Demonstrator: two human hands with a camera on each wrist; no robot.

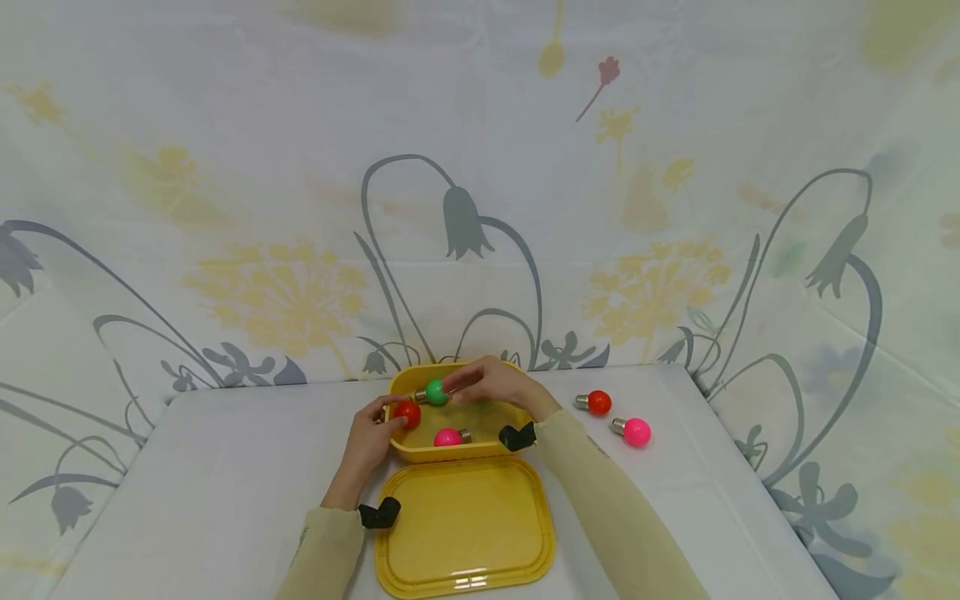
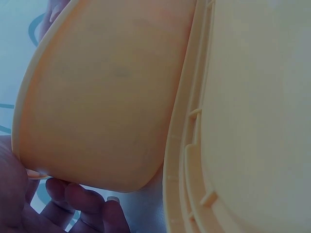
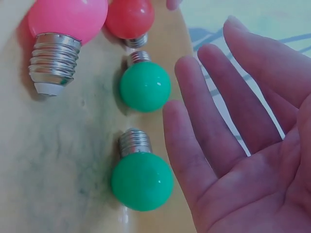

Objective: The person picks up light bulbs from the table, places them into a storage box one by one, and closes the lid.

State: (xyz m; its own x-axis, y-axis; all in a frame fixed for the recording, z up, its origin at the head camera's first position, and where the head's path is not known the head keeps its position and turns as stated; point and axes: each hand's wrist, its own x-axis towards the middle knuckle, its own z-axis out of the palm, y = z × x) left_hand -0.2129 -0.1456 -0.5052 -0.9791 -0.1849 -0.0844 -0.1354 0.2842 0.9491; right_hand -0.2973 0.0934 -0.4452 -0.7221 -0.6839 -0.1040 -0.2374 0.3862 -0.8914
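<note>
A yellow plastic container [image 1: 442, 455] stands at the back with light bulbs lying inside it. My left hand [image 1: 371, 433] grips its left rim, the thumb reaching inside beside a red bulb [image 1: 407, 414]; in the left wrist view, curled fingers [image 2: 82, 199] sit against the outer wall. Over the container, my right hand [image 1: 497, 385] hovers with extended fingers and an empty palm. Close to its fingertips lie two green bulbs, the upper green bulb [image 3: 146, 87] and the lower green bulb [image 3: 142, 182]. A pink bulb [image 1: 447, 437] rests near the container's front wall.
The yellow lid [image 1: 465, 529] lies flat in front of the container. On the white table [image 1: 225, 483], to the right, are another red bulb [image 1: 599, 402] and another pink bulb [image 1: 637, 432]. A floral-patterned cloth [image 1: 300, 167] hangs behind.
</note>
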